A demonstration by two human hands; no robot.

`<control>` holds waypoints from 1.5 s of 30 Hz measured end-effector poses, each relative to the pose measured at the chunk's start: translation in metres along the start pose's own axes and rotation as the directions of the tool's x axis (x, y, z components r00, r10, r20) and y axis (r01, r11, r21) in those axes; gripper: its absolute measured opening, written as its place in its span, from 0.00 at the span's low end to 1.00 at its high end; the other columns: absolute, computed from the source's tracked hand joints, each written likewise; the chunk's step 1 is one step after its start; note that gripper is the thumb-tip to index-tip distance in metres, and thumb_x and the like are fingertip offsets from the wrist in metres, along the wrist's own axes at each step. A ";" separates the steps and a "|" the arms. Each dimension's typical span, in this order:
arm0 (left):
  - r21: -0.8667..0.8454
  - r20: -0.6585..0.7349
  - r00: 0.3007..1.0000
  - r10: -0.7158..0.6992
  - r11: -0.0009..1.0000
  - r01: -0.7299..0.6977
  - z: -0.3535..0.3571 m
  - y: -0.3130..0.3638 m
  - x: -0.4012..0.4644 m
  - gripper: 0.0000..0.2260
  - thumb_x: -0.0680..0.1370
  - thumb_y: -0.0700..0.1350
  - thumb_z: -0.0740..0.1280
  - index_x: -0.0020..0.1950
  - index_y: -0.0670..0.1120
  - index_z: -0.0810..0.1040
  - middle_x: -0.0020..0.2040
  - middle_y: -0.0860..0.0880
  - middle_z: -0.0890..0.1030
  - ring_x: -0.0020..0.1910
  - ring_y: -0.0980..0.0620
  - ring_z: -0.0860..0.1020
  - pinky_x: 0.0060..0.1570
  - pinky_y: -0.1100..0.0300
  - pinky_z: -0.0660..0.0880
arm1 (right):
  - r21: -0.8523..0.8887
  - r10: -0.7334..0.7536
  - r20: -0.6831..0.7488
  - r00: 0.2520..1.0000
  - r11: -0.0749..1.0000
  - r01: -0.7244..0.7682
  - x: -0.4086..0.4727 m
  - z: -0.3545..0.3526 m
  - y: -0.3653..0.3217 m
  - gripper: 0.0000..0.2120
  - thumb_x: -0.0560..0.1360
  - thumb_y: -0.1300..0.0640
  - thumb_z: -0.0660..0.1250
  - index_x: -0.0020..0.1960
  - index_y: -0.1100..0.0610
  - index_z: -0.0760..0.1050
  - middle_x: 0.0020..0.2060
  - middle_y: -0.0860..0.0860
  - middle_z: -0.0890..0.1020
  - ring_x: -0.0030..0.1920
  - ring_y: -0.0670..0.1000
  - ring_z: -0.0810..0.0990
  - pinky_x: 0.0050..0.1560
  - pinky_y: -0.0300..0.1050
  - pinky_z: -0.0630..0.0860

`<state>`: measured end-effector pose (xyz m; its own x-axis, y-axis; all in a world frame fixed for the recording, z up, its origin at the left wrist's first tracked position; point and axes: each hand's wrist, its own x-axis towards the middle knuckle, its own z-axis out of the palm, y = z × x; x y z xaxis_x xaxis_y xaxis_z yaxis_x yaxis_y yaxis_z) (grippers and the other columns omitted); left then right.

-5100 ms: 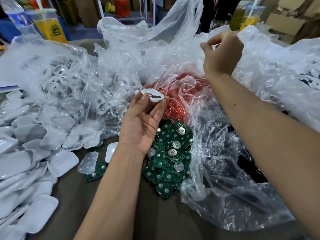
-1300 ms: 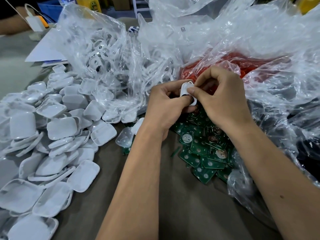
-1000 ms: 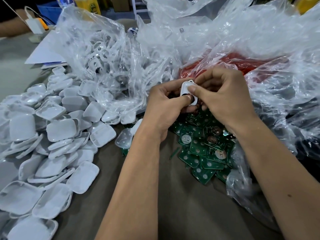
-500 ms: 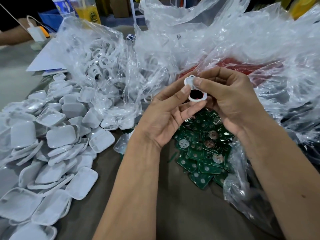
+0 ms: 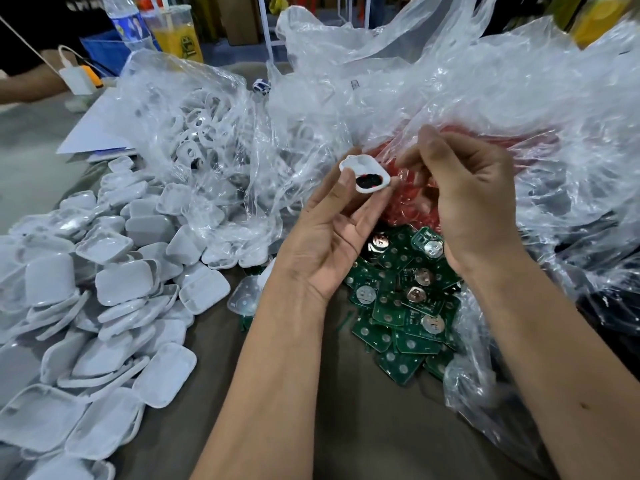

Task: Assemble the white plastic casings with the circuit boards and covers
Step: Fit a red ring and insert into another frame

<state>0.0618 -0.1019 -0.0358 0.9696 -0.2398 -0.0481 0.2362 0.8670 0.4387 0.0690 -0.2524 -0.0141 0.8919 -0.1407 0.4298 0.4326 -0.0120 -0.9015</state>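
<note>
White casing [image 5: 364,174] now held by left hand [image 5: 323,244] alone (fingers pinching it); right hand [image 5: 474,199] has withdrawn, curled, empty.

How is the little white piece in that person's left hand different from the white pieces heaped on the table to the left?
The held casing is pinched at the fingertips of the left hand; the heaped covers lie loose on the table. The held casing has a dark insert showing; the heaped covers look plain white. The held casing has a small loop at one corner; the covers show none. Both are white plastic with rounded corners.

Orange drink cup [image 5: 180,38]; water bottle [image 5: 126,24]
</note>
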 end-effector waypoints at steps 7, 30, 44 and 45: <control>-0.019 -0.006 1.000 0.008 1.000 -0.008 -0.003 0.001 0.002 0.12 0.76 0.35 0.69 0.58 0.38 0.80 0.57 0.34 0.83 0.53 0.39 0.85 0.48 0.52 0.85 | -0.339 -0.168 0.173 0.970 0.915 0.219 -0.005 0.006 0.000 0.14 0.84 0.52 0.67 0.47 0.57 0.87 0.42 0.52 0.83 0.47 0.45 0.80 0.51 0.36 0.71; -0.147 0.154 0.983 0.101 0.986 -0.078 0.011 0.022 -0.011 0.14 0.80 0.40 0.66 0.65 0.39 0.76 0.61 0.32 0.79 0.53 0.37 0.83 0.50 0.53 0.84 | -0.518 -0.153 0.135 0.979 0.831 0.202 -0.013 0.015 0.005 0.11 0.85 0.52 0.65 0.48 0.52 0.84 0.35 0.42 0.81 0.33 0.44 0.77 0.35 0.43 0.74; -0.188 0.101 0.992 0.075 0.981 -0.055 0.002 0.018 -0.009 0.16 0.75 0.41 0.68 0.62 0.40 0.79 0.61 0.33 0.79 0.50 0.39 0.84 0.51 0.55 0.84 | -0.885 -0.105 -0.133 0.986 0.460 -0.070 0.013 -0.004 0.007 0.20 0.84 0.58 0.64 0.75 0.56 0.70 0.68 0.62 0.69 0.55 0.54 0.75 0.62 0.47 0.77; -0.190 0.095 0.993 0.074 0.980 -0.055 0.001 0.018 -0.009 0.16 0.75 0.41 0.68 0.62 0.40 0.79 0.61 0.34 0.79 0.50 0.39 0.85 0.50 0.55 0.84 | -0.895 -0.103 -0.124 0.987 0.442 -0.066 0.015 -0.007 0.006 0.18 0.84 0.58 0.63 0.74 0.56 0.71 0.66 0.63 0.72 0.53 0.54 0.75 0.59 0.48 0.78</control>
<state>0.0576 -0.0848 -0.0263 0.9740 -0.2157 0.0699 0.1907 0.9461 0.2619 0.0844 -0.2613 -0.0136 0.8197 -0.2600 0.5105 0.0140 -0.8817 -0.4716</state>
